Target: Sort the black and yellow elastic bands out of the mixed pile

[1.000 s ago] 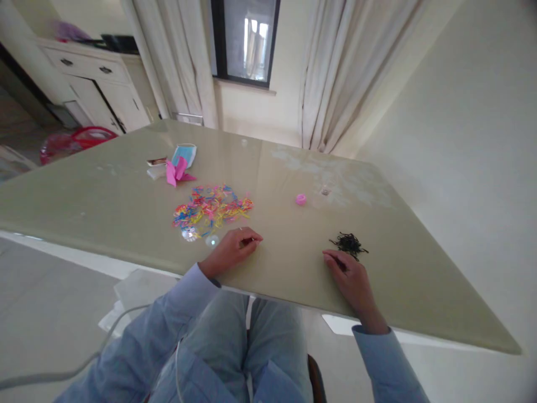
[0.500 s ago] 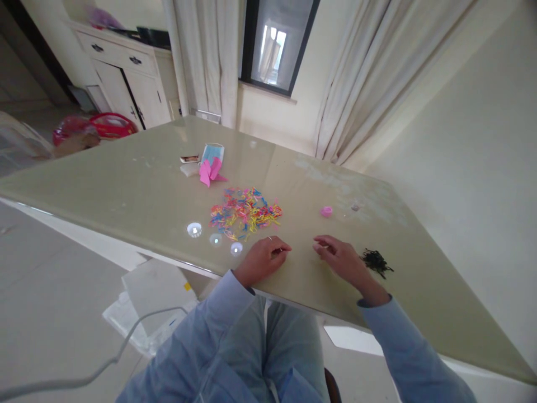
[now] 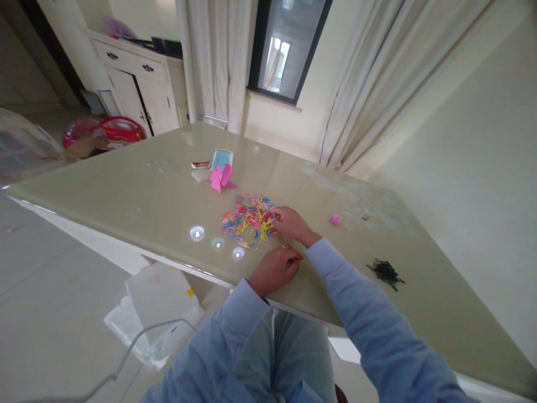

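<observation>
At the bottom centre of the frame are legs in pale blue denim trousers [image 3: 300, 358], with a light blue cloth sleeve on either side. Just above them, the left hand [image 3: 274, 270] rests at the near edge of the glossy olive-beige table [image 3: 168, 207], fingers curled and thumb and fingertips drawn close; whether anything is pinched there cannot be told. Beyond it, near the centre, the right hand [image 3: 293, 224] reaches leftward, its bent fingertips at the right edge of a loose, multicoloured pile of small thin bands [image 3: 249, 218]; whether they have closed on a band cannot be made out. The pile lies spread out, red, yellow, blue and pink mixed.

Right of centre lies a tangled heap of thin black strands [image 3: 386, 272], well apart from both hands. Farther up, a small round pink object [image 3: 335, 220] sits alone. Left of centre, beyond the pile, a folded bright pink piece [image 3: 222, 178] lies against a light blue face mask [image 3: 222, 159]. At the upper left stands a cream wooden cabinet [image 3: 138, 84]; at the top centre, a dark-framed window [image 3: 285, 50].
</observation>
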The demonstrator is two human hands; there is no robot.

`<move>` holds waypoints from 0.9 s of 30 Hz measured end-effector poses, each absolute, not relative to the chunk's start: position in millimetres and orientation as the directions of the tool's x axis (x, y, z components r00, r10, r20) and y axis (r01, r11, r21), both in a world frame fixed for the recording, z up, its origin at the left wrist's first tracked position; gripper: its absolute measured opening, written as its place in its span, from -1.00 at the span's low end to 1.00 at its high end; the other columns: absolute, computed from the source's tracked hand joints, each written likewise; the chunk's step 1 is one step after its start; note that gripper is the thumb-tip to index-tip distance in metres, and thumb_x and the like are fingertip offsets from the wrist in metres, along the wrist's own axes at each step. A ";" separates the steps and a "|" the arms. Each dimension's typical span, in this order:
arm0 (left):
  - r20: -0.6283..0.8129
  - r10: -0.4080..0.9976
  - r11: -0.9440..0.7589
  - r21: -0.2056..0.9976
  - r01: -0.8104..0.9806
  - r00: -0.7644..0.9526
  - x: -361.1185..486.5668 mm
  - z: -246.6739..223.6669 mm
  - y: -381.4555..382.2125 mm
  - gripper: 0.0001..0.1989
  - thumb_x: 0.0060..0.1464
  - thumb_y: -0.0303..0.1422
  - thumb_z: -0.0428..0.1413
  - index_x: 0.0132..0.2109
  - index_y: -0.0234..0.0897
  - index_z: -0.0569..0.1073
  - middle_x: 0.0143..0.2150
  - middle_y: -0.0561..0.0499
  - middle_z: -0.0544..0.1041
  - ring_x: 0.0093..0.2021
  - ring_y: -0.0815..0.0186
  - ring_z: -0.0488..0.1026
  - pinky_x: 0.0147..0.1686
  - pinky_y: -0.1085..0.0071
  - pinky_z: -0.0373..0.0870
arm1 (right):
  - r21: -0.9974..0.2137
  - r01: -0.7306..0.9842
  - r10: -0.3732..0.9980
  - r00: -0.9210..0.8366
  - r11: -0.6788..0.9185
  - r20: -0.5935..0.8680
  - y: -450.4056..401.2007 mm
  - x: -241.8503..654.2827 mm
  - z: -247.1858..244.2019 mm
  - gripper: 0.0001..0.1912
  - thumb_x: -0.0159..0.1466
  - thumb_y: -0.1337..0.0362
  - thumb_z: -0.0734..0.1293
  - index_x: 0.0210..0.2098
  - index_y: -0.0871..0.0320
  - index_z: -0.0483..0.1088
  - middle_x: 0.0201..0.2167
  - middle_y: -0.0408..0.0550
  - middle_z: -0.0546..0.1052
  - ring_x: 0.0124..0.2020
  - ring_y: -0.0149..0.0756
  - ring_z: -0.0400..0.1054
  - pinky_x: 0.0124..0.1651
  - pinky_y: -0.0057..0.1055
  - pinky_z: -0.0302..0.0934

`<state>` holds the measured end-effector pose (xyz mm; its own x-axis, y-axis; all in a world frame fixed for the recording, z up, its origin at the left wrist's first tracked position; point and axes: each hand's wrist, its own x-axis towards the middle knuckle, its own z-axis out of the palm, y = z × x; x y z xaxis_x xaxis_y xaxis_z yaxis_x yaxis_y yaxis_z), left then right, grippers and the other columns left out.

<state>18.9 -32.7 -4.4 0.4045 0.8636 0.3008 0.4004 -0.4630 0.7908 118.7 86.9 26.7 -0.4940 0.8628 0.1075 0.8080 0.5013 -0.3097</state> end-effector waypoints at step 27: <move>0.306 0.889 -0.419 0.843 0.338 0.339 20.3 -12.1 -30.3 -0.80 0.10 -0.47 0.06 -0.22 -0.23 0.58 -0.25 -0.02 0.62 -0.23 0.25 0.52 -0.15 0.32 0.44 | -0.904 0.352 0.923 -0.371 0.241 0.102 94.8 139.3 21.6 -0.75 0.16 0.23 0.36 -0.20 0.16 0.57 -0.47 -0.11 0.59 -0.48 -0.34 0.48 -0.40 -0.45 0.32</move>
<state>20.3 -30.3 -12.1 0.3393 0.8894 0.3063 0.3381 -0.4192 0.8426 139.3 94.8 21.6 -0.3712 0.9229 0.1019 0.3521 0.2415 -0.9043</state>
